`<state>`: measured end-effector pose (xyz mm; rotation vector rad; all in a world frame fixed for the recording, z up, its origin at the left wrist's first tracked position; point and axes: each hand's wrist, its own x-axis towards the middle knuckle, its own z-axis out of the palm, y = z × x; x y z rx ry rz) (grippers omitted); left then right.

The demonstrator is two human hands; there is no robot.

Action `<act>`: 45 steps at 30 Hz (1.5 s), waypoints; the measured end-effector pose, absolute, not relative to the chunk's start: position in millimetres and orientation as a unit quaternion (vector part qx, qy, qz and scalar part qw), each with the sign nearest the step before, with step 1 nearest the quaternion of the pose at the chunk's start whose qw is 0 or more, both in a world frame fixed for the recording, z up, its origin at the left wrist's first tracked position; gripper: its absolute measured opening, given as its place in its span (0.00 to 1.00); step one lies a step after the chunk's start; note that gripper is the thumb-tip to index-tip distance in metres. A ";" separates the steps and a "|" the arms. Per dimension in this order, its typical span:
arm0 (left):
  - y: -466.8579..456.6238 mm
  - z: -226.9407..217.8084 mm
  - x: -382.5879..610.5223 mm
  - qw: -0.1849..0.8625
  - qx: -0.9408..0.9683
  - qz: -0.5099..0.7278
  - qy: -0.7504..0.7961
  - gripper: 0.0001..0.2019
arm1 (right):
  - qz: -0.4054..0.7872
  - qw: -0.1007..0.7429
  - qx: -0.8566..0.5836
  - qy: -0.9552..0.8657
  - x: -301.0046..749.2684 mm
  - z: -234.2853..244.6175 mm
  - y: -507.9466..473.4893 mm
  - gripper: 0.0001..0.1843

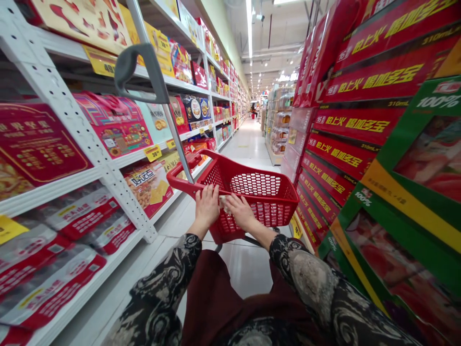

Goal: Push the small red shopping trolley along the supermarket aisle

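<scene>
A red plastic shopping basket (259,192) on wheels stands in the aisle in front of me, with nothing visible inside it. Its grey pull handle (144,72) rises on a metal rod toward the upper left. My left hand (207,206) rests on the basket's near rim, fingers curled over the edge. My right hand (239,210) lies just beside it on the same rim, fingers bent around a small pale object that I cannot make out. Both forearms wear dark patterned sleeves.
White shelves (108,168) on the left hold red gift boxes and packaged snacks with yellow price tags. On the right stand stacked red drink cartons (345,129) and green cartons (414,192). The pale tiled aisle (248,144) runs straight ahead.
</scene>
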<state>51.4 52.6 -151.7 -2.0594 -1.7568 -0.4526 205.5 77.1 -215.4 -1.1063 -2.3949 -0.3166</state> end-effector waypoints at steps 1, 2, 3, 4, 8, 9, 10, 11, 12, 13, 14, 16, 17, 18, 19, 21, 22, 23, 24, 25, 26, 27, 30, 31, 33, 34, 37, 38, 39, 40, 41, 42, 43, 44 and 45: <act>56.6 -147.6 49.2 0.203 -0.737 -0.154 -0.627 0.30 | -0.113 0.229 -0.397 -0.881 211.5 -220.1 75.0 0.23; 60.6 -143.8 46.4 0.203 -0.738 -0.140 -0.628 0.30 | -0.112 0.229 -0.396 -0.882 217.2 -223.3 73.5 0.23; 64.4 -140.6 43.4 0.199 -0.741 -0.122 -0.629 0.30 | -0.112 0.238 -0.403 -0.877 222.3 -224.7 73.0 0.23; 67.6 -137.8 40.4 0.194 -0.745 -0.104 -0.630 0.29 | -0.116 0.256 -0.416 -0.865 226.7 -224.4 73.3 0.24; 71.9 -132.3 34.2 0.194 -0.744 -0.076 -0.635 0.24 | -0.120 0.324 -0.497 -0.796 239.5 -214.0 81.8 0.26; 71.0 -132.1 34.6 0.199 -0.740 -0.077 -0.638 0.23 | -0.118 0.328 -0.512 -0.785 241.9 -211.9 84.2 0.26; 69.5 -132.4 35.4 0.203 -0.737 -0.076 -0.641 0.22 | -0.116 0.329 -0.520 -0.780 244.3 -210.7 86.3 0.26; 67.7 -133.0 36.6 0.207 -0.735 -0.073 -0.641 0.22 | -0.116 0.327 -0.523 -0.779 246.5 -210.6 87.9 0.26; 65.6 -133.8 37.9 0.210 -0.736 -0.068 -0.640 0.22 | -0.118 0.323 -0.521 -0.782 248.5 -211.2 89.0 0.26; 63.4 -134.8 39.3 0.213 -0.737 -0.061 -0.638 0.23 | -0.121 0.317 -0.518 -0.785 250.2 -212.5 89.6 0.25; 61.2 -135.9 40.8 0.214 -0.738 -0.055 -0.637 0.24 | -0.124 0.312 -0.517 -0.787 251.7 -213.9 90.0 0.25; 57.3 -137.9 44.4 0.211 -0.739 -0.048 -0.638 0.25 | -0.127 0.300 -0.526 -0.786 254.6 -216.2 90.6 0.25; 55.6 -138.9 46.5 0.207 -0.738 -0.049 -0.640 0.26 | -0.128 0.294 -0.531 -0.785 256.2 -216.7 91.1 0.25; 54.2 -139.8 49.0 0.203 -0.737 -0.051 -0.642 0.26 | -0.130 0.289 -0.534 -0.784 258.1 -216.8 91.8 0.26; 53.0 -140.6 51.9 0.198 -0.737 -0.055 -0.644 0.26 | -0.132 0.284 -0.537 -0.783 260.4 -216.5 92.6 0.26; 51.5 -142.3 58.2 0.194 -0.738 -0.061 -0.644 0.26 | -0.135 0.277 -0.543 -0.781 266.3 -214.8 94.9 0.27; 51.0 -143.2 61.7 0.195 -0.740 -0.062 -0.641 0.26 | -0.135 0.274 -0.549 -0.778 269.7 -213.6 96.3 0.27; 50.8 -144.1 65.4 0.199 -0.742 -0.063 -0.637 0.26 | -0.131 0.269 -0.558 -0.774 273.3 -212.1 97.8 0.27; 50.7 -145.1 69.3 0.202 -0.746 -0.065 -0.631 0.27 | -0.126 0.265 -0.569 -0.768 276.7 -210.4 99.3 0.28; 50.6 -146.3 73.4 0.204 -0.750 -0.068 -0.625 0.27 | -0.119 0.260 -0.582 -0.761 279.6 -208.4 100.9 0.27; 50.5 -147.5 77.8 0.204 -0.755 -0.073 -0.620 0.27 | -0.110 0.258 -0.597 -0.751 281.8 -206.2 102.4 0.27; 50.4 -148.7 82.4 0.202 -0.759 -0.077 -0.615 0.27 | -0.101 0.259 -0.611 -0.741 282.8 -203.8 103.6 0.26; 48.8 -151.6 96.8 0.200 -0.766 -0.092 -0.604 0.27 | -0.074 0.282 -0.617 -0.731 276.5 -195.2 104.4 0.24; 47.7 -152.0 101.0 0.201 -0.768 -0.097 -0.600 0.27 | -0.067 0.298 -0.603 -0.737 270.9 -192.1 103.5 0.24; 44.3 -151.3 106.7 0.204 -0.777 -0.104 -0.587 0.27 | -0.054 0.339 -0.559 -0.754 255.7 -185.8 100.3 0.24; 42.2 -150.2 107.5 0.204 -0.783 -0.107 -0.578 0.27 | -0.048 0.362 -0.536 -0.761 247.1 -182.7 98.2 0.24; 34.8 -144.2 99.2 0.206 -0.794 -0.131 -0.557 0.28 | -0.039 0.416 -0.475 -0.774 225.6 -174.9 92.6 0.25; 32.4 -141.6 93.2 0.210 -0.792 -0.147 -0.554 0.29 | -0.040 0.425 -0.462 -0.777 221.7 -173.5 91.4 0.25; 30.1 -139.1 86.3 0.217 -0.788 -0.165 -0.552 0.29 | -0.042 0.431 -0.455 -0.778 219.8 -173.1 90.7 0.26; 28.0 -136.9 78.8 0.226 -0.782 -0.184 -0.550 0.29 | -0.043 0.436 -0.454 -0.776 219.6 -173.5 90.2 0.26; 26.1 -135.5 71.4 0.234 -0.776 -0.203 -0.549 0.30 | -0.044 0.441 -0.459 -0.770 220.8 -174.8 90.0 0.27; 24.2 -135.3 64.5 0.240 -0.770 -0.221 -0.548 0.30 | -0.044 0.447 -0.466 -0.762 222.7 -176.7 89.8 0.27; 22.4 -136.9 58.4 0.243 -0.764 -0.236 -0.549 0.30 | -0.045 0.455 -0.470 -0.755 224.6 -178.5 89.4 0.28; 20.6 -140.4 53.1 0.241 -0.760 -0.246 -0.551 0.30 | -0.049 0.463 -0.468 -0.751 225.9 -179.8 88.7 0.28; 18.6 -146.1 48.9 0.236 -0.757 -0.253 -0.555 0.29 | -0.057 0.471 -0.461 -0.750 226.2 -180.1 87.6 0.28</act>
